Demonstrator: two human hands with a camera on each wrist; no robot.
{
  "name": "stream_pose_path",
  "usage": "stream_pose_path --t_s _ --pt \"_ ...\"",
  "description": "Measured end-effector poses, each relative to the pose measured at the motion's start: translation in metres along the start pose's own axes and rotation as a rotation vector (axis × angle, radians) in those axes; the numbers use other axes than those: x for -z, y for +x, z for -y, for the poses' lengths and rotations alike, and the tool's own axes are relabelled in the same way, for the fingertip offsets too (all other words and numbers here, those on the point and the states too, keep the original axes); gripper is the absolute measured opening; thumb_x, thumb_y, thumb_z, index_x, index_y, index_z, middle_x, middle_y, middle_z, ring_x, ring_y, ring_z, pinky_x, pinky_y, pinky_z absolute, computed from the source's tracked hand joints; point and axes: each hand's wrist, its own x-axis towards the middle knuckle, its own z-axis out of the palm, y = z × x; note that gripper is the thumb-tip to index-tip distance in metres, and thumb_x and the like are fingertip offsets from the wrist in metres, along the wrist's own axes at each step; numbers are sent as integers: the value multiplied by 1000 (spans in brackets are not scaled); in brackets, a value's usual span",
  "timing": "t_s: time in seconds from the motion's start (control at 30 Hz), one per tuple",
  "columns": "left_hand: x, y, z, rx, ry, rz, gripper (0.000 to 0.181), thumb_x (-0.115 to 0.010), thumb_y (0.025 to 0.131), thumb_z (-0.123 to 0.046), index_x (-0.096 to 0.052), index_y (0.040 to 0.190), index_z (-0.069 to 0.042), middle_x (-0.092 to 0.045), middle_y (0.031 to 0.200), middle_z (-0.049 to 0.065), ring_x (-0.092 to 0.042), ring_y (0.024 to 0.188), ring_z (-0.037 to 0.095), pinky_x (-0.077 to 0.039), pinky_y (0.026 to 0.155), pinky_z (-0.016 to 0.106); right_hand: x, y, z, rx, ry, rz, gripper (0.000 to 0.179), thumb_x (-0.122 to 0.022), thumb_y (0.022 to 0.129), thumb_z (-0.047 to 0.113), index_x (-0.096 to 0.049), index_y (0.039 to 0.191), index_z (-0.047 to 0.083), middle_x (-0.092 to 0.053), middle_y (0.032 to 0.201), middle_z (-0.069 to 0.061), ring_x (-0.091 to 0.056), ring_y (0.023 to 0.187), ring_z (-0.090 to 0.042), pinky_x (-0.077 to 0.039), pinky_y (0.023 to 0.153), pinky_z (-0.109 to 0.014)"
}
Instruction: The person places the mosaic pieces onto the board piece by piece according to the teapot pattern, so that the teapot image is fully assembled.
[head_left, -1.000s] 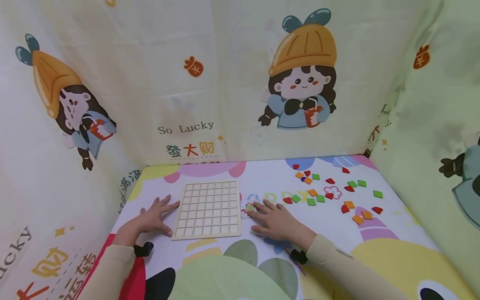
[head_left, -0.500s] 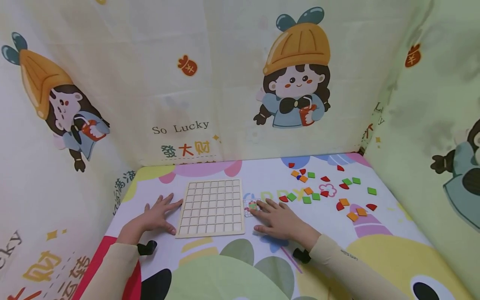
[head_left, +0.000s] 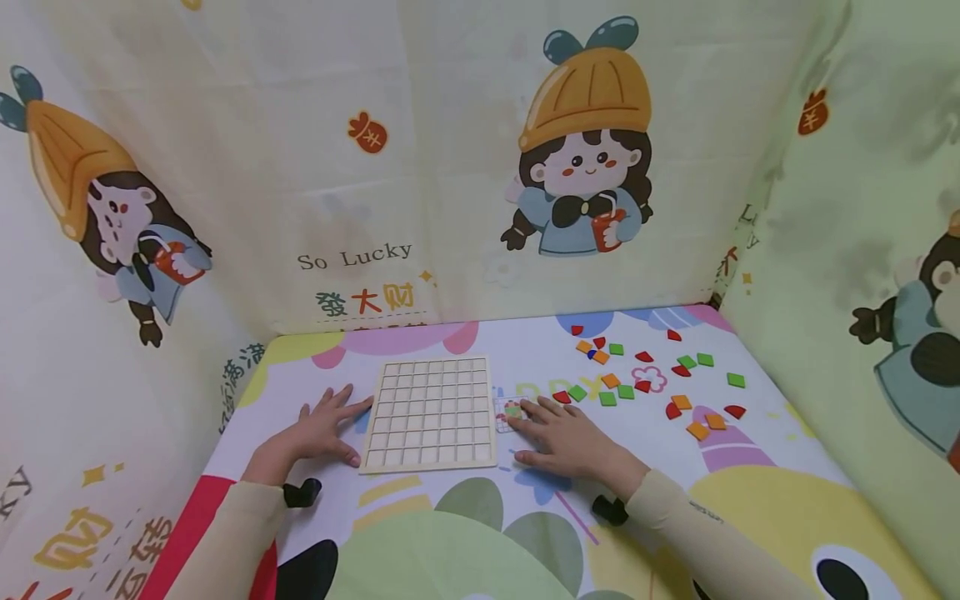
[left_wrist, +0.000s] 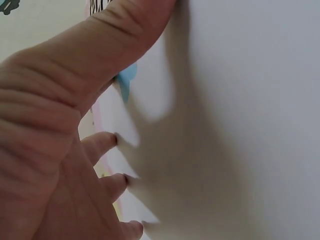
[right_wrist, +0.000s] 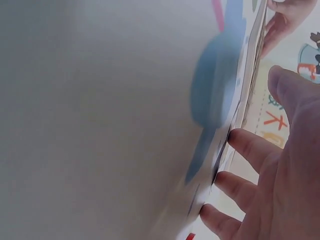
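A pale wooden grid board (head_left: pixel 431 414), its square cells bare, lies flat on the table. My left hand (head_left: pixel 311 433) is spread at its left side, index fingertip and thumb right at the edge. On the board's right lies a small printed card (head_left: pixel 510 414) with a grid pattern, partly covered by the fingertips of my right hand (head_left: pixel 573 442). That hand is palm down, fingers extended. In the left wrist view, the left thumb and fingers (left_wrist: pixel 102 147) reach out straight. The right wrist view shows fingertips of the right hand (right_wrist: pixel 280 175) on the card and table surface.
Several red quarter-round pieces (head_left: pixel 735 412), orange squares (head_left: pixel 697 431) and green squares (head_left: pixel 736 380) are scattered flat over the right back of the table. A blue piece (head_left: pixel 592 354) shows among them. Printed curtains (head_left: pixel 450 183) enclose the table at the back and sides.
The board and card have slid to the right across the table, with both hands moving along beside them. The scattered pieces have stayed put; the head view has turned slightly right.
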Motion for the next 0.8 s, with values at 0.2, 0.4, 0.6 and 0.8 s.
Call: stream_pose_path --t_s 0.2,0.4,0.6,0.8 --pt "-2 6 -8 -17 2 11 116 -96 63 -48 -40 160 -17 -7 169 32 2 152 60 -1 116 79 2 -6 -6 -8 40 4 71 -50 99 68 -42 159 32 -33 169 -6 -30 155 -37 -33 117 -66" --pt "-3 10 -17 -38 5 1 116 -97 63 -46 -41 159 -15 -8 168 35 0 151 63 -4 116 80 6 -12 -13 4 46 -14 73 -54 98 67 -44 158 28 -35 168 -9 -31 155 -36 -35 116 -65" --pt "-3 15 -23 -53 2 18 116 -96 64 -48 -39 160 -17 -9 169 33 0 152 62 -4 115 81 6 -18 -18 -7 41 -20 73 -54 98 67 -43 159 29 -34 168 -9 -30 156 -35 -36 116 -65" --pt "-3 19 -29 -57 13 42 120 -97 64 -44 -33 163 -16 -16 170 27 -3 152 62 -8 108 88 6 -20 -19 -17 65 -26 73 -55 97 67 -44 159 29 -36 167 -9 -32 154 -36 -35 115 -66"
